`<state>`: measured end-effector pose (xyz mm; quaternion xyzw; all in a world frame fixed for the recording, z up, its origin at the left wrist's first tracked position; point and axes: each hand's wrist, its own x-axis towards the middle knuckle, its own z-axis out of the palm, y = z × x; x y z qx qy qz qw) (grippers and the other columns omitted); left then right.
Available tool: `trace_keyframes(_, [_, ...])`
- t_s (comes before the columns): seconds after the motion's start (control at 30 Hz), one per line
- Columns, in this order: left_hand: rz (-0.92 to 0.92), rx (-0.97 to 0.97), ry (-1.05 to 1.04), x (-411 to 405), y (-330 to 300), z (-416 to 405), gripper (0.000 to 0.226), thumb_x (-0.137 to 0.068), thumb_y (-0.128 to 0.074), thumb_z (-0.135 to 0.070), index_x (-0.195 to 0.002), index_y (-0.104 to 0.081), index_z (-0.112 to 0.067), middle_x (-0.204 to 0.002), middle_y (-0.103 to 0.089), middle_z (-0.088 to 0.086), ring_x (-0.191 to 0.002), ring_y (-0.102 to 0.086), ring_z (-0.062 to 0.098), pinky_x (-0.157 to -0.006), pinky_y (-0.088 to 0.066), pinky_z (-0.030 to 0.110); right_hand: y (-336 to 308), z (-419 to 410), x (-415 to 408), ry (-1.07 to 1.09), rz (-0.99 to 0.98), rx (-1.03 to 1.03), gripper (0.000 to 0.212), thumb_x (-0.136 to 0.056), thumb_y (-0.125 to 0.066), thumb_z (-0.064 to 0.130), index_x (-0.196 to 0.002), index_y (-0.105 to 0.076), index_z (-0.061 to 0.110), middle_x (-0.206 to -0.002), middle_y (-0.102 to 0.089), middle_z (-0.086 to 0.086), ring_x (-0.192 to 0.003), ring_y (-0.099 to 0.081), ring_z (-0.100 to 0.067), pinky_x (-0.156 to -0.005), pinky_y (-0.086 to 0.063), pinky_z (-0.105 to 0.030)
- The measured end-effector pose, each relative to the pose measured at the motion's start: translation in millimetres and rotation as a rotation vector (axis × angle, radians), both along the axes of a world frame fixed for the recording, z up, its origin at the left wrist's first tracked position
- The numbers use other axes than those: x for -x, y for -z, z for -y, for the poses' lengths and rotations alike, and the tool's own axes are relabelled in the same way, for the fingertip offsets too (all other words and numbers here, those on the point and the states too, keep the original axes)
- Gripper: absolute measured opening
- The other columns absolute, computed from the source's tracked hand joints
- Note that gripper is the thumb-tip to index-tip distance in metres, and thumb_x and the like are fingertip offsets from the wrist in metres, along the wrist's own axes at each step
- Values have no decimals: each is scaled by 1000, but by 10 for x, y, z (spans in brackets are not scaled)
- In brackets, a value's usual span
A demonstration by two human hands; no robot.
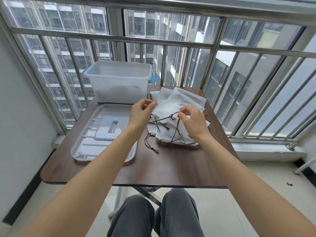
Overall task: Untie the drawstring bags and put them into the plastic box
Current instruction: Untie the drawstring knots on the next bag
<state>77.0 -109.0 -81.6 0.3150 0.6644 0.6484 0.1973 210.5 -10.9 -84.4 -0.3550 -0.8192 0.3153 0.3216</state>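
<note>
Drawstring bags (172, 117) beside box lid (104, 132)

The desk (171, 168) looks like dark, smooth wood-grain, the plastic box (118, 82) and its lid (89, 144) frosted translucent plastic, the drawstring bags (172, 106) matt white cloth, the railing (188, 45) shiny metal.

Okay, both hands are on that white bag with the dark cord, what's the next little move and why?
Probably draw the dark cord apart with the right hand while the left hand steadies the white drawstring bag. A knot still shows in the cord, so the bag isn't ready for the plastic box.
</note>
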Motion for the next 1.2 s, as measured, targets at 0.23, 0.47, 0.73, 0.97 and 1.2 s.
trace_keyframes(0.23, [-731,284,169,15,84,20,22,-76,-75,-28,-81,-71,-8,-65,-42,-11,-59,-42,2,-57,-32,4,-116,-39,-35,30,-6,59,16,-91,-50,12,-92,-62,1,-93,-66,-11,-87,-61,-22,-60,-36,-14])
trace_keyframes(0.47, [-880,296,15,28,96,17,20,-89,-61,-15,-78,-62,2,-75,-53,6,-72,-43,17,-65,-25,18,-43,-104,-132,59,154,-163,16,-91,-47,7,-78,-56,4,-80,-64,-12,-75,-60,-28,-72,-48,-32])
trace_keyframes(0.73, [-871,362,-43,146,87,44,16,-86,-60,-7,-75,-63,3,-80,-61,13,-73,-48,19,-67,-30,19,21,-102,-199,14,277,-270,12,-90,-45,1,-82,-54,3,-81,-55,-10,-80,-50,-29,-72,-41,-38])
trace_keyframes(0.97, [-702,377,183,225,6,210,16,-86,-65,-25,-83,-66,-9,-88,-51,2,-81,-50,15,-65,-33,14,-268,-72,-272,-177,-162,440,20,-88,-53,8,-71,-61,14,-82,-65,-2,-85,-59,-14,-84,-46,-32])
trace_keyframes(1.2, [-766,484,160,159,13,149,14,-85,-65,-32,-75,-58,-25,-116,-53,3,-117,-43,20,-98,-39,41,-348,50,-141,-319,-649,985,13,-91,-47,5,-81,-56,8,-93,-67,-9,-88,-65,-18,-73,-52,-24])
